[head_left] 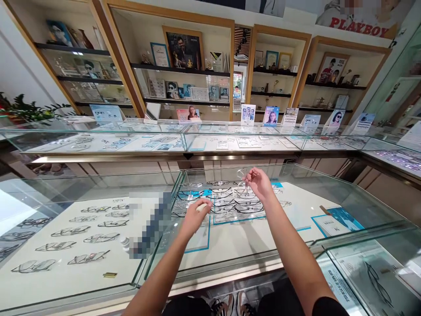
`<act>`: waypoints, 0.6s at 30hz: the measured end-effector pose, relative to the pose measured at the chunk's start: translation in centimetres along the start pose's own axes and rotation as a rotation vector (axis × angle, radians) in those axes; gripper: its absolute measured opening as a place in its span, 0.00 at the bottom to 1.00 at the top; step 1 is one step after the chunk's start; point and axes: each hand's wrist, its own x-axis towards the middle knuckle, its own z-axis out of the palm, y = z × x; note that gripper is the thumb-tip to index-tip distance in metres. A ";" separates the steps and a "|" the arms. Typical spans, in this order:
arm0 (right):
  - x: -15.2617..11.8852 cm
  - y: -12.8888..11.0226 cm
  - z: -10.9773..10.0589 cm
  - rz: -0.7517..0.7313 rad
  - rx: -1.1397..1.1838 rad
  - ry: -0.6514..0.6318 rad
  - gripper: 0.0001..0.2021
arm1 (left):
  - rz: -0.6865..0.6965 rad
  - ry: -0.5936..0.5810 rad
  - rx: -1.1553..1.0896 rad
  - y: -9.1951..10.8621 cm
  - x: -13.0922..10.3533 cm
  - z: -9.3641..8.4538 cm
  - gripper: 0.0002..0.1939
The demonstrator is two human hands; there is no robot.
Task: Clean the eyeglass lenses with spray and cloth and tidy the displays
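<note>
Over the glass display case [230,252] in front of me, my right hand [260,183] is raised with its fingers pinched on a pair of thin-framed eyeglasses [241,174]. The eyeglasses hang to the left of the fingertips, and their outline is faint. My left hand [196,214] is lower and to the left, with its fingers closed around a small pale object [201,206] whose kind I cannot make out. Beneath and behind both hands lie rows of dark-framed eyeglasses [223,203] on the case's white floor, some over blue-edged cards.
Left of the glass divider, more eyeglasses [88,257] lie in rows near a small gold-coloured piece [109,275]. A blue and white card [342,221] is at the right. Farther back runs another glass counter [184,140] with small signs, below wooden-framed shelves [180,69].
</note>
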 end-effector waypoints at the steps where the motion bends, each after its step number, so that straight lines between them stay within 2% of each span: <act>1: 0.3 0.9 0.5 0.027 0.019 -0.029 0.11 | -0.002 -0.014 -0.016 0.6 1.3 0.4 0.23; 4: 1.2 3.6 1.1 0.091 0.061 -0.125 0.12 | 0.032 -0.071 -0.071 1.0 4.5 1.9 0.23; 7: 1.8 5.9 1.0 0.164 0.113 -0.179 0.14 | 0.023 -0.136 -0.169 -0.5 5.9 3.1 0.25; 12: 1.4 8.4 0.4 0.292 0.193 -0.227 0.17 | -0.023 -0.162 -0.269 -3.1 5.8 4.0 0.29; 18: 0.8 9.3 0.0 0.375 0.248 -0.201 0.16 | 0.003 -0.160 -0.296 -2.9 5.8 4.2 0.21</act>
